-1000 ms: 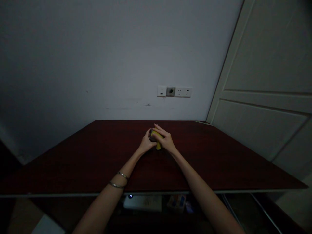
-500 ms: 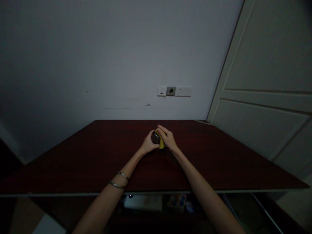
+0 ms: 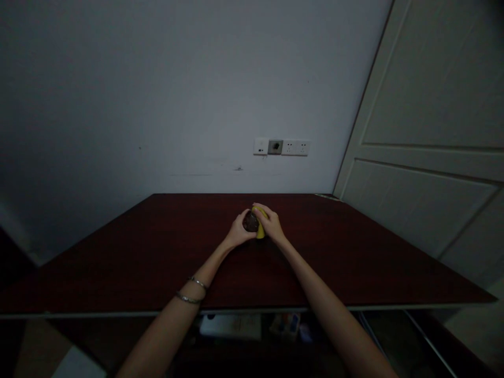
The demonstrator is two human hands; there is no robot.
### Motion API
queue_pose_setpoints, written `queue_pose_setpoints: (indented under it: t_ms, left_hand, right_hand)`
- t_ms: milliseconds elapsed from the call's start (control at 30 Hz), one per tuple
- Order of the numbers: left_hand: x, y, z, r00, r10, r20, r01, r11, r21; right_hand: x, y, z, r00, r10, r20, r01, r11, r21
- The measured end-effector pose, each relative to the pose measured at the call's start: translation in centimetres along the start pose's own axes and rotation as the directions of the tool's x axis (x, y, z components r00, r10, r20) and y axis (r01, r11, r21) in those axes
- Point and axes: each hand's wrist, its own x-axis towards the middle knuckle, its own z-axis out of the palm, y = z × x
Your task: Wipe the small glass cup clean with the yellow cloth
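Note:
Both my hands meet at the middle of a dark red-brown table [image 3: 157,252]. My left hand [image 3: 237,233] is curled around a small dark round object [image 3: 250,222]. My right hand [image 3: 270,226] is closed over a yellow piece [image 3: 260,231] that sits against the dark object. The two parts touch, and I cannot tell whether they are joined. Most of both is hidden by my fingers. Two thin bracelets [image 3: 192,291] circle my left forearm.
A white wall stands behind the table, with a row of wall sockets [image 3: 281,147] above its far edge. A pale panelled door [image 3: 429,136] fills the right side. Under the table's near edge lie a white box [image 3: 232,326] and small coloured items.
My right hand has slid a little to the right and folded down over the yellow piece. The dark round object now shows more between my hands. The table has not moved.

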Motion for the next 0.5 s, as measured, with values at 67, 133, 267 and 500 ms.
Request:
queue_pose_setpoints:
  t_ms: [67, 133, 267, 500]
  left_hand:
    - [-0.1, 0.1, -0.1, 1.0, 0.0, 0.007, 0.0, 0.999, 0.032]
    - [-0.1, 0.3, -0.1, 1.0, -0.006, 0.015, 0.006, 1.0, 0.028]
    - [0.0, 0.3, 0.1, 0.998, -0.014, 0.054, 0.018, 0.997, -0.07]
    - [0.2, 0.6, 0.2, 0.997, -0.052, 0.065, 0.066, 0.972, -0.227]
  right_hand:
    - [0.2, 0.4, -0.2, 0.998, 0.063, 0.012, -0.063, 0.997, 0.032]
    - [0.2, 0.1, -0.4, 0.999, 0.036, 0.029, -0.037, 0.999, 0.035]
    - [-0.3, -1.4, -0.5, 0.984, -0.143, 0.11, 0.148, 0.988, -0.038]
    - [-0.3, -2.0, -0.6, 0.983, -0.147, 0.113, 0.154, 0.987, -0.054]
